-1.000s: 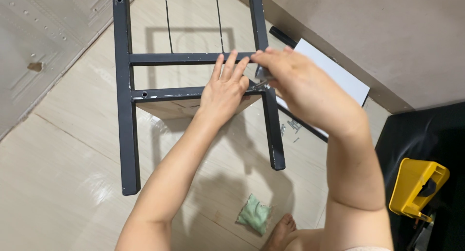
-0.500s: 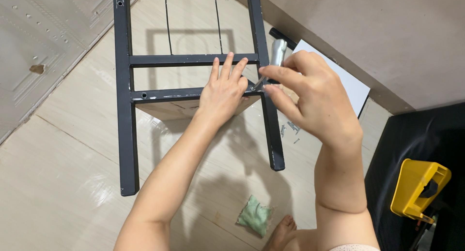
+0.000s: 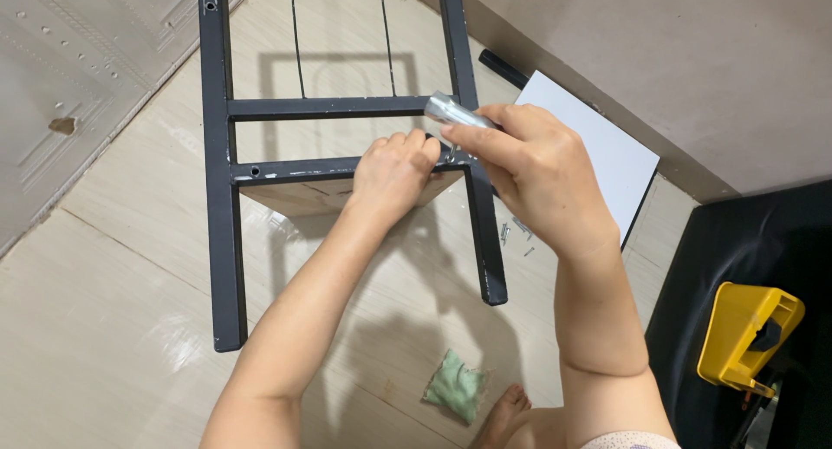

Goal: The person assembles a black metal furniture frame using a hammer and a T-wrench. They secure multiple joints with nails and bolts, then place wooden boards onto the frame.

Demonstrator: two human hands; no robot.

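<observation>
A dark grey metal frame [image 3: 221, 198] with two long legs and two crossbars stands on the tiled floor. My left hand [image 3: 394, 173] is curled over the lower crossbar near its right end, fingers closed on it. Just to the right, my right hand [image 3: 533, 167] grips a short silver metal tool [image 3: 455, 113] that sticks out toward the right leg of the frame, at the joint with the lower crossbar. A wooden panel [image 3: 303, 198] shows beneath that crossbar.
A white board [image 3: 598, 146] leans by the wall at the right, with small screws [image 3: 516, 234] on the floor beside it. A green cloth bag [image 3: 457, 388] lies near my foot. A yellow case [image 3: 747, 338] rests on a black surface at the far right.
My left hand has gone from lying flat with spread fingers to curled on the lower crossbar. My right hand has turned, and the silver tool now shows above it.
</observation>
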